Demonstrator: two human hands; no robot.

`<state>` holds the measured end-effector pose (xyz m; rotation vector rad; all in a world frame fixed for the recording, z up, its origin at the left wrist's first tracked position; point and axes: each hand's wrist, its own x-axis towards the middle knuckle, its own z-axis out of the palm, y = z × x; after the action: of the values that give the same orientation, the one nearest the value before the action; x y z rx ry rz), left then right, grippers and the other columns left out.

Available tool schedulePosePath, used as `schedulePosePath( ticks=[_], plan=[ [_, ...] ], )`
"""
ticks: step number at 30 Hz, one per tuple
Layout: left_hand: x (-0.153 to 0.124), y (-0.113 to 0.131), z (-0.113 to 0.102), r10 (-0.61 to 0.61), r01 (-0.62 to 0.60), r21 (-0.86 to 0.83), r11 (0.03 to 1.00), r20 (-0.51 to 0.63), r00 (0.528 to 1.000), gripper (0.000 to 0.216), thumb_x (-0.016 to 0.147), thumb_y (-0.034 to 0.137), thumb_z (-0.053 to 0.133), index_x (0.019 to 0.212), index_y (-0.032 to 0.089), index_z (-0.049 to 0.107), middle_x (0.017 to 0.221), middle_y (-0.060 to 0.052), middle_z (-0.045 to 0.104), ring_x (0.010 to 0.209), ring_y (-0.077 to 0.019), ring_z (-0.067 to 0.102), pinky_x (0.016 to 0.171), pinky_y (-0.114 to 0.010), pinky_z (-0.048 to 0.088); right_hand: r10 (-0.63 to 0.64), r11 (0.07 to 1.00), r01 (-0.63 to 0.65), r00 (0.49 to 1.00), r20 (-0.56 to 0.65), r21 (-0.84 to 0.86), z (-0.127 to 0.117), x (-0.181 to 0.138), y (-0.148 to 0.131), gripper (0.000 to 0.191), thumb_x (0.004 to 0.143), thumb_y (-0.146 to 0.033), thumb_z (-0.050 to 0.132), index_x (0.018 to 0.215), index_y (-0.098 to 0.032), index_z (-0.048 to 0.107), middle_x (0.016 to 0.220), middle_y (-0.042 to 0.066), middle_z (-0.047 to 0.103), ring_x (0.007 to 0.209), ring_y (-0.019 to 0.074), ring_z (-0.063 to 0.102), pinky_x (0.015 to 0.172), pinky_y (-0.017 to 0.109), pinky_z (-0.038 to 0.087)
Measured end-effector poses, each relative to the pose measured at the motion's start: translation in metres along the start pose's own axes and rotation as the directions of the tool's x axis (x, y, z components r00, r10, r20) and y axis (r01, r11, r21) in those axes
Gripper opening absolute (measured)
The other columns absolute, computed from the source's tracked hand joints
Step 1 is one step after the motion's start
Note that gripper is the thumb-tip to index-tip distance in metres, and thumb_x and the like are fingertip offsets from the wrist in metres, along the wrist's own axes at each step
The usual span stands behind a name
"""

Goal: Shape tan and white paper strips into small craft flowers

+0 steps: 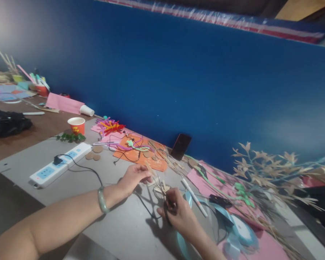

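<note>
My left hand (135, 179), with a pale green bangle (101, 200) on its wrist, pinches a thin, pale, straw-coloured strip (149, 168) between thumb and fingertips. Across from it, my right hand (181, 213) is closed around the black handles of a pair of scissors (167, 213). Their blades point up and left, close to the strip; whether they touch it I cannot tell. Several small pale pieces (161, 188) lie beyond the right hand's fingers. A black cable (146, 209) runs along the grey table (130, 231) between the two hands.
A white power strip (61, 164) and a red paper cup (77, 126) stand left. A phone (181, 146) leans on the blue partition (157, 72). A white pen (193, 196), light blue ribbon (239, 231) and dried leafy stems (268, 169) lie right. Orange paper (159, 164) lies ahead.
</note>
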<state>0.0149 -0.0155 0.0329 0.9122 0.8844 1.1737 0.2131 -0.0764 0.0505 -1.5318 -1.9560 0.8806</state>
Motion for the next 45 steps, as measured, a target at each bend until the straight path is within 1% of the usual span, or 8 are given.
schedulePosePath(
  ticks=[5, 12, 15, 18, 26, 38, 43, 45],
  plan=[
    [-0.001, -0.007, 0.000, -0.018, 0.019, -0.015, 1.000, 0.026, 1.000, 0.027, 0.064, 0.032, 0.074, 0.073, 0.011, 0.059, 0.070, -0.006, 0.068, 0.059, -0.0144, 0.065, 0.056, -0.023, 0.046, 0.036, 0.997, -0.038, 0.999, 0.034, 0.067, 0.005, 0.003, 0.004, 0.027, 0.071, -0.026, 0.064, 0.085, -0.022, 0.041, 0.058, -0.009, 0.039, 0.053, 0.0107, 0.040, 0.051, 0.023, 0.032],
    [-0.002, -0.010, -0.001, -0.021, 0.018, 0.052, 0.999, 0.075, 0.997, 0.022, 0.067, 0.029, 0.071, 0.074, 0.011, 0.060, 0.064, -0.005, 0.067, 0.060, -0.0151, 0.065, 0.056, -0.023, 0.048, 0.054, 0.989, -0.061, 0.997, 0.051, 0.136, 0.007, 0.005, 0.008, 0.034, 0.068, -0.028, 0.069, 0.086, -0.022, 0.041, 0.056, -0.010, 0.038, 0.051, 0.0095, 0.037, 0.049, 0.022, 0.027],
    [-0.003, -0.009, 0.000, -0.051, 0.047, 0.061, 0.997, 0.072, 0.996, 0.020, 0.067, 0.028, 0.070, 0.073, 0.012, 0.060, 0.067, -0.007, 0.068, 0.061, -0.0160, 0.066, 0.057, -0.023, 0.048, 0.052, 0.985, -0.062, 0.997, 0.063, 0.161, 0.007, 0.006, 0.011, 0.035, 0.068, -0.030, 0.070, 0.086, -0.022, 0.040, 0.056, -0.011, 0.037, 0.051, 0.0094, 0.037, 0.049, 0.022, 0.026],
    [-0.004, -0.007, 0.002, -0.078, 0.073, 0.071, 0.995, 0.070, 0.995, 0.018, 0.068, 0.028, 0.069, 0.072, 0.012, 0.061, 0.071, -0.008, 0.070, 0.063, -0.0162, 0.067, 0.057, -0.023, 0.048, 0.060, 0.981, -0.070, 0.996, 0.059, 0.179, 0.008, 0.006, 0.013, 0.036, 0.068, -0.030, 0.070, 0.086, -0.022, 0.040, 0.055, -0.011, 0.038, 0.050, 0.0093, 0.036, 0.048, 0.022, 0.026],
    [-0.005, -0.007, 0.003, -0.117, 0.113, 0.059, 0.992, 0.073, 0.990, 0.016, 0.067, 0.026, 0.068, 0.070, 0.012, 0.060, 0.070, -0.007, 0.068, 0.062, -0.0160, 0.067, 0.056, -0.022, 0.047, 0.069, 0.965, -0.082, 0.996, 0.059, 0.248, 0.010, 0.006, 0.012, 0.036, 0.068, -0.029, 0.071, 0.084, -0.022, 0.040, 0.055, -0.011, 0.038, 0.049, 0.0088, 0.036, 0.047, 0.021, 0.025],
    [-0.007, -0.003, 0.006, -0.123, 0.120, 0.049, 0.992, 0.064, 0.990, 0.018, 0.067, 0.027, 0.068, 0.068, 0.012, 0.060, 0.060, -0.005, 0.065, 0.058, -0.0142, 0.064, 0.056, -0.022, 0.045, 0.077, 0.942, -0.093, 0.995, 0.062, 0.323, 0.015, 0.006, 0.018, 0.038, 0.069, -0.033, 0.072, 0.083, -0.023, 0.039, 0.057, -0.010, 0.035, 0.048, 0.0087, 0.036, 0.045, 0.021, 0.025],
    [-0.006, -0.005, 0.004, -0.125, 0.121, 0.053, 0.991, 0.084, 0.989, 0.015, 0.069, 0.026, 0.065, 0.070, 0.012, 0.060, 0.072, -0.007, 0.069, 0.062, -0.0149, 0.066, 0.057, -0.023, 0.045, 0.085, 0.937, -0.098, 0.995, 0.053, 0.334, 0.014, 0.006, 0.015, 0.037, 0.068, -0.032, 0.072, 0.083, -0.023, 0.040, 0.057, -0.010, 0.035, 0.048, 0.0090, 0.035, 0.046, 0.021, 0.025],
    [-0.007, -0.004, 0.004, -0.128, 0.122, 0.072, 0.990, 0.085, 0.988, 0.014, 0.069, 0.026, 0.064, 0.070, 0.012, 0.061, 0.074, -0.008, 0.069, 0.063, -0.0150, 0.066, 0.058, -0.023, 0.045, 0.089, 0.937, -0.101, 0.995, 0.050, 0.335, 0.014, 0.006, 0.016, 0.037, 0.067, -0.032, 0.072, 0.083, -0.023, 0.040, 0.056, -0.010, 0.035, 0.048, 0.0092, 0.036, 0.045, 0.021, 0.026]
  ],
)
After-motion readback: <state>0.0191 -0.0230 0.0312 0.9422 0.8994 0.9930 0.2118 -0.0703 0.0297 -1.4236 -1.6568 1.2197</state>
